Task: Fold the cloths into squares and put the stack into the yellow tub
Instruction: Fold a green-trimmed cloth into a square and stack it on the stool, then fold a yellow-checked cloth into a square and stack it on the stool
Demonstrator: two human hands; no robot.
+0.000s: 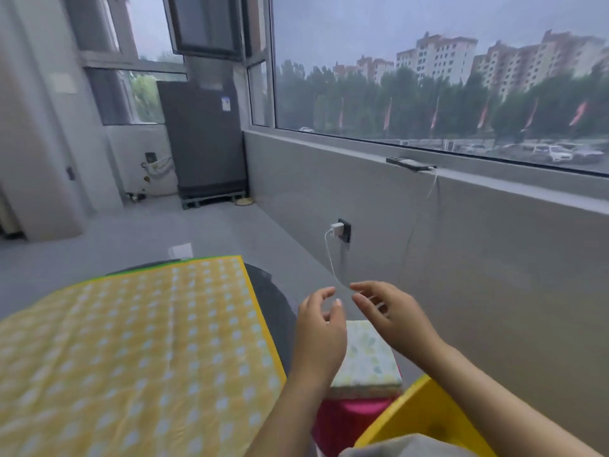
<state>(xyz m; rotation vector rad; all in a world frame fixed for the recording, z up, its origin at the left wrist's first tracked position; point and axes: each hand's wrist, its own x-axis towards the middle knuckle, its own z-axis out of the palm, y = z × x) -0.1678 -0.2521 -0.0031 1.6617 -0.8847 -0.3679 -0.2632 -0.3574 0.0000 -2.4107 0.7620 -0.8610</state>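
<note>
Hovering above the folded stack [364, 354], both hands hold nothing: the left hand [321, 328] and right hand [392, 311] each keep a wide, loose grip, fingers lightly curved and facing one another. The stack, a pale leaf-print square on top, sits on a pink stool [349, 417] just beside the table [270, 291], which carries a yellow patterned cloth [131, 341] spread flat. The yellow tub [418, 413] stands touching or nearly touching the stool at lower right. Judging by this, folding looks finished for the stack; the next move calls for lowering both hands to clasp its sides and carrying it level into the tub.
</note>
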